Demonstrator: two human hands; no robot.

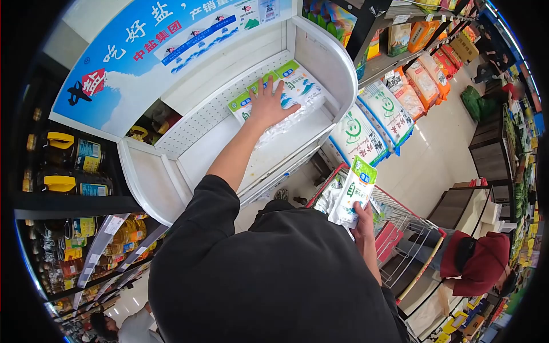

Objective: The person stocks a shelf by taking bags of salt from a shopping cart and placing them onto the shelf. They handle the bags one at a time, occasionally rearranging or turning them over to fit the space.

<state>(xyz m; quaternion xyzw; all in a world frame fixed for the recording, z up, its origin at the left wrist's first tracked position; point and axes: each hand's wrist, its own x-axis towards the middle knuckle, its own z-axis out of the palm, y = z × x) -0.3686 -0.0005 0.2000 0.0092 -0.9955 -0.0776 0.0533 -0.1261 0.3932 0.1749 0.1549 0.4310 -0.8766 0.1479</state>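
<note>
My left hand (269, 106) lies spread over green-and-white salt packets (300, 86) in the white display bin (229, 171), its fingers apart on top of them. Clear plastic wrap shows beside the packets. On the right, my right hand (363, 223) grips a green-and-white packet (357, 191) by its lower edge, above a shopping cart (400, 211) with a red and yellow handle. More packets (329, 197) sit in the cart beneath the held one.
Large rice sacks (386, 111) line the floor beyond the bin. Shelves of oil bottles (88, 154) stand at left. A person in a red top (480, 263) is at lower right, another person (134, 326) at lower left.
</note>
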